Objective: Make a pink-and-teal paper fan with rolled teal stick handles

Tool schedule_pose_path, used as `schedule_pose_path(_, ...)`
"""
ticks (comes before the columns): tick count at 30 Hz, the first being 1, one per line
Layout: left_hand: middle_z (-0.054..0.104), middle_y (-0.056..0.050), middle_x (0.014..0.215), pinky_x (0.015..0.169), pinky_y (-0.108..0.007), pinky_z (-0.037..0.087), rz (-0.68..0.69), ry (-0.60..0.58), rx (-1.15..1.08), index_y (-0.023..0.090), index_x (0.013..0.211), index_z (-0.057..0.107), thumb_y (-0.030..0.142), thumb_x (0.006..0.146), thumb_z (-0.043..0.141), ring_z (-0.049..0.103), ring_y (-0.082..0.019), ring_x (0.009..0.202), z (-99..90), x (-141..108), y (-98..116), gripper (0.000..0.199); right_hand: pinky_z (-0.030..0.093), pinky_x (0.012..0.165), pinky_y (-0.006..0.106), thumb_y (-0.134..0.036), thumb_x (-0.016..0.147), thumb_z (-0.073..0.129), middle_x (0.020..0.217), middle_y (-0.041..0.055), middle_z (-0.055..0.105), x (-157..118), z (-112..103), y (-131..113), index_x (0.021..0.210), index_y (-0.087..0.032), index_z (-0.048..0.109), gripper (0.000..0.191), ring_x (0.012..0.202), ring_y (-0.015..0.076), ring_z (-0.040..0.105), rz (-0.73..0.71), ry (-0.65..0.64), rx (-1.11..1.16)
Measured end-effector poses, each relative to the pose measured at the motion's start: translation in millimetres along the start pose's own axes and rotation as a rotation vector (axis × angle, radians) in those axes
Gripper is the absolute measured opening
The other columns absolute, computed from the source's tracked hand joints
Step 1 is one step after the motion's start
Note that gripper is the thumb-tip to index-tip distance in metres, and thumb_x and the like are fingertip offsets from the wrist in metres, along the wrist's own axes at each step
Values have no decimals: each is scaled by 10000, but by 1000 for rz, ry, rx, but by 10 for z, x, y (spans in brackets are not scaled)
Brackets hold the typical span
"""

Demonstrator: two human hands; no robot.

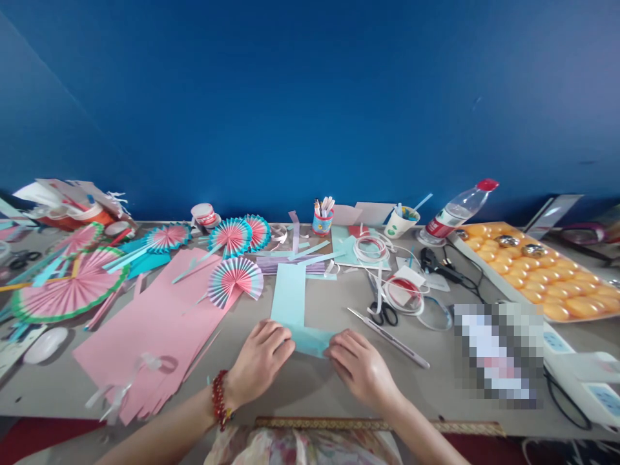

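Observation:
A light blue paper strip [312, 341] lies crosswise on the table in front of me. My left hand [261, 361] has its fingers curled over the strip's left end, and my right hand [361, 365] pinches the right end. Just beyond them a second light blue paper piece [289, 290] lies lengthwise, its near edge meeting the strip; whether the two overlap I cannot tell. To the right of my hands rests a silver craft knife [392, 339], with black-handled scissors [384, 314] behind it. Pink paper sheets [159, 316] spread out on the left.
Pleated paper fans [235, 282] stand and lie at the left and back. Along the wall are a pen holder [323, 219], a paper cup [401, 223] and a tilted bottle [453, 216]. A tray of orange balls [547, 271] and a power strip [576, 378] are at right.

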State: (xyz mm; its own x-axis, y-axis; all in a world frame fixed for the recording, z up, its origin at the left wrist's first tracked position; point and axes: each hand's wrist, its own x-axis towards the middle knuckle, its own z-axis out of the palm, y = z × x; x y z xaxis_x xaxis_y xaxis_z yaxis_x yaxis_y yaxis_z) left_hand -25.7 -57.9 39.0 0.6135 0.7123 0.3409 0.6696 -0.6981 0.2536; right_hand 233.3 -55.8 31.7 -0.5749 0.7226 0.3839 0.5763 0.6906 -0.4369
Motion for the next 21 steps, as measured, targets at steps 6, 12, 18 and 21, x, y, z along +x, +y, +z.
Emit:
schedule_pose_path(6, 624, -59, 1004, 893, -378, 463, 49, -97, 6, 167, 858, 578, 104, 963, 442, 543, -201, 944, 71, -153, 39, 183, 485, 806, 327, -145, 974, 411, 992, 70, 678, -238, 42, -14, 955, -204, 642, 239, 915, 206, 591, -13, -49, -28)
schedule_pose_path(12, 625, -89, 1174, 942, -387, 479, 41, -77, -78, 166, 898, 577, 89, 950, 433, 567, -218, 1069, 79, -310, 43, 171, 502, 871, 328, -156, 982, 405, 993, 73, 706, -355, 35, -39, 987, -198, 661, 259, 949, 198, 626, -77, -39, -42)
schedule_pose_path(18, 657, -91, 1117, 912, -367, 498, 89, -85, -91, 166, 950, 589, 99, 952, 442, 596, -212, 1057, 39, -327, 45, 161, 515, 880, 333, -178, 983, 423, 1052, 77, 718, -402, -3, -87, 1054, -213, 668, 257, 1002, 202, 641, -73, -103, -65)
schedule_pose_path(21, 660, -85, 1081, 875, -362, 494, 116, -125, -65, 171, 1019, 599, 81, 948, 437, 589, -204, 1015, 31, -331, 50, 198, 514, 884, 341, -180, 981, 424, 1081, 79, 717, -433, -9, -92, 1070, -219, 668, 263, 1031, 208, 637, -66, -146, -69)
